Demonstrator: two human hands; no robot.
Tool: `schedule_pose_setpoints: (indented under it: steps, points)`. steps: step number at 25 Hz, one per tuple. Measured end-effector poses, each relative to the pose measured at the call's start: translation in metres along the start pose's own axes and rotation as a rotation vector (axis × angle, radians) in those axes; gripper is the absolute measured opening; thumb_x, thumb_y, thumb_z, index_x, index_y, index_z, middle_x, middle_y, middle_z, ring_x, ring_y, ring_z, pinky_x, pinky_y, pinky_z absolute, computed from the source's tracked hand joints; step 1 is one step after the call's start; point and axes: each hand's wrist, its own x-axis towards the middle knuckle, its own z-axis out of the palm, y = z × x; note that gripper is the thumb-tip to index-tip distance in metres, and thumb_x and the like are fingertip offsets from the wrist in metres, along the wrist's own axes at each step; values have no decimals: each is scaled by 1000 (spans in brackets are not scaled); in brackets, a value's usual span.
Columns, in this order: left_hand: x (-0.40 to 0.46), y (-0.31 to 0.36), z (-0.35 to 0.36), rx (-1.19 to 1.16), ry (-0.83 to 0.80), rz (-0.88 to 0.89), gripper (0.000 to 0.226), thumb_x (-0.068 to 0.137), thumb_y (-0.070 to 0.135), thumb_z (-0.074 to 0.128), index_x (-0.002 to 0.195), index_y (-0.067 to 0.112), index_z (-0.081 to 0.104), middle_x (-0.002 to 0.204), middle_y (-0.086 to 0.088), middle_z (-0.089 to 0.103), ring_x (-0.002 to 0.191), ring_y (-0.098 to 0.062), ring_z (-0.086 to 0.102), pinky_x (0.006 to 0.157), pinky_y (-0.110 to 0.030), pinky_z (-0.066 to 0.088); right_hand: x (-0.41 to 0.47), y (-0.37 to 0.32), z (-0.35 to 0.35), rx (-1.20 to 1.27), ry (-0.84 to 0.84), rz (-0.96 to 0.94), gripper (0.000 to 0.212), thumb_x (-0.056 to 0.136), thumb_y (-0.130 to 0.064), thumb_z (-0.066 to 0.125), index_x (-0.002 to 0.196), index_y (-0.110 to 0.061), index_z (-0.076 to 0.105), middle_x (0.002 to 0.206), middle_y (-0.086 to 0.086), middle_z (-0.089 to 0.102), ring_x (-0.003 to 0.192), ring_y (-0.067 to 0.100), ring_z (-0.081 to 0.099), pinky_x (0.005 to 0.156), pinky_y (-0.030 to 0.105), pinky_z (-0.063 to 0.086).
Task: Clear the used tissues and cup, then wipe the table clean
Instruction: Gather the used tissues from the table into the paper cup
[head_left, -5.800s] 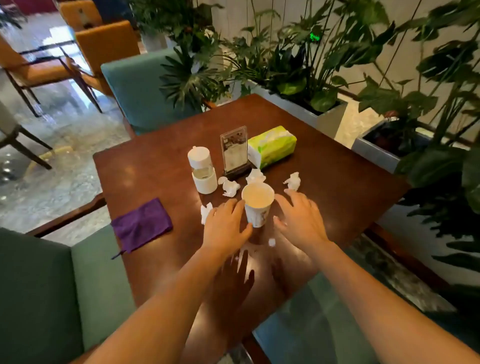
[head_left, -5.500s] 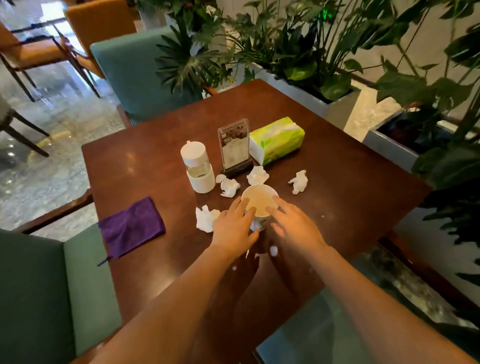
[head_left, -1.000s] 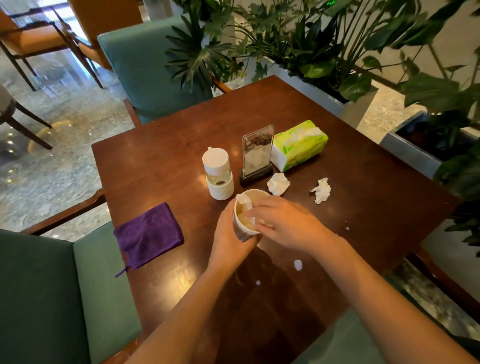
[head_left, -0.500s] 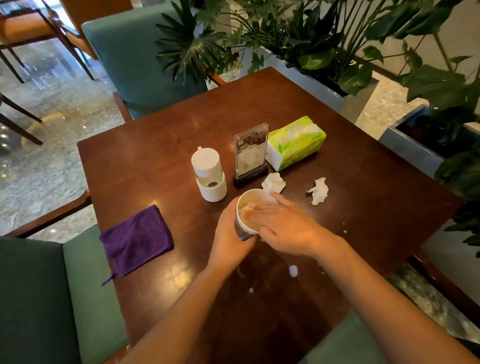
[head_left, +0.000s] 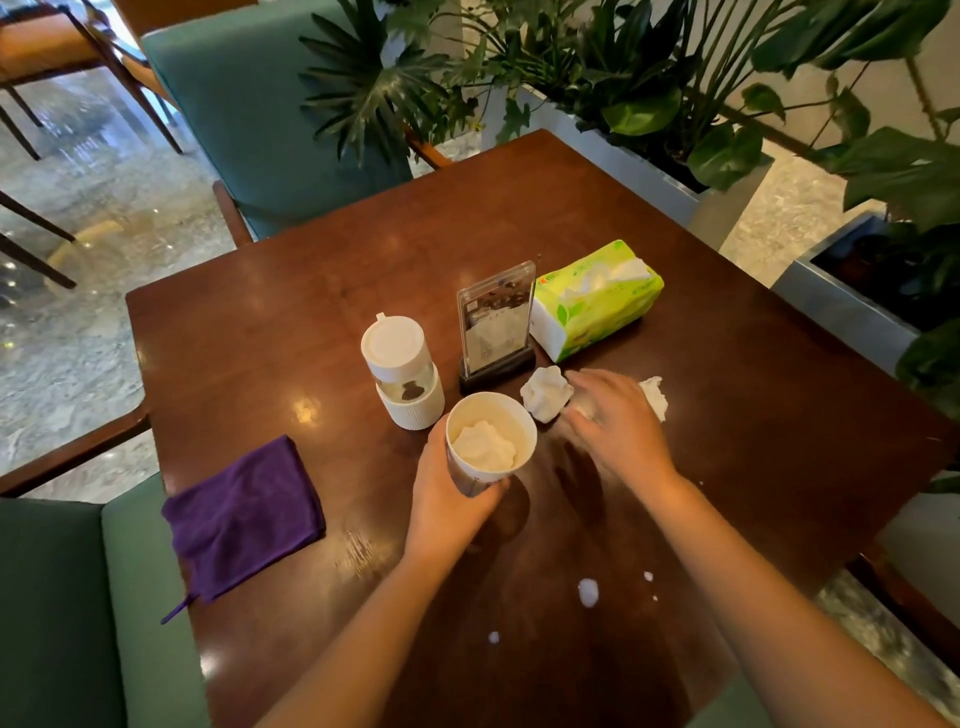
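My left hand (head_left: 447, 499) grips a white paper cup (head_left: 491, 439) near the middle of the brown table (head_left: 270, 332). Crumpled tissue (head_left: 483, 446) fills the cup. My right hand (head_left: 615, 421) hovers open, fingers spread, just right of a crumpled tissue (head_left: 544, 392) lying on the table. Another crumpled tissue (head_left: 655, 396) peeks out behind that hand. Small white scraps (head_left: 588, 592) lie on the near part of the table. A folded purple cloth (head_left: 241, 519) rests at the table's left edge.
A white lidded bottle (head_left: 404, 371), an acrylic card stand (head_left: 496, 327) and a green tissue pack (head_left: 597, 299) stand behind the cup. Teal chairs sit at the far side (head_left: 270, 109) and near left (head_left: 67, 613). Planters with large leaves (head_left: 675, 171) line the right.
My right hand has left the cup's mouth, leaving tissue inside, and moved right toward the tissues on the table. My left hand still holds the cup.
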Motion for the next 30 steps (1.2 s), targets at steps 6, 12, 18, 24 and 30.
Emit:
schedule_pose_setpoints:
  steps: [6, 12, 18, 24, 30]
  points:
    - [5, -9, 2, 25, -7, -30, 82, 68, 16, 83, 116, 59, 32, 122, 31, 45, 119, 11, 41, 95, -17, 36, 28, 20, 57, -218, -204, -75, 42, 83, -18, 67, 124, -11, 58, 138, 14, 49, 125, 34, 42, 96, 42, 41]
    - [4, -10, -2, 19, -24, -35, 81, 68, 14, 82, 118, 54, 32, 123, 28, 44, 118, 13, 40, 92, -13, 36, 18, 30, 72, -176, -72, -98, 17, 74, 4, 67, 90, 1, 71, 91, 22, 67, 89, 43, 58, 68, 43, 51]
    - [0, -3, -8, 44, -47, -20, 81, 68, 15, 82, 119, 54, 32, 122, 30, 43, 119, 13, 38, 98, -20, 36, 6, -2, 33, 121, 121, -24, 23, 73, 4, 71, 95, -3, 72, 94, 16, 70, 90, 33, 62, 79, 30, 45]
    - [-8, 16, -12, 10, -76, 66, 80, 69, 10, 81, 123, 48, 37, 124, 27, 49, 120, 1, 45, 101, -24, 39, -26, -68, -43, 237, -1, -413, 21, 70, -9, 69, 90, -6, 74, 92, 10, 71, 88, 16, 61, 80, 23, 46]
    - [-24, 38, -10, -41, -101, 128, 73, 69, 11, 81, 120, 43, 41, 119, 23, 54, 115, 2, 51, 96, -16, 42, -41, -93, -46, -233, -295, -534, 36, 79, -24, 43, 101, -15, 71, 103, 6, 70, 102, 31, 59, 92, 51, 43]
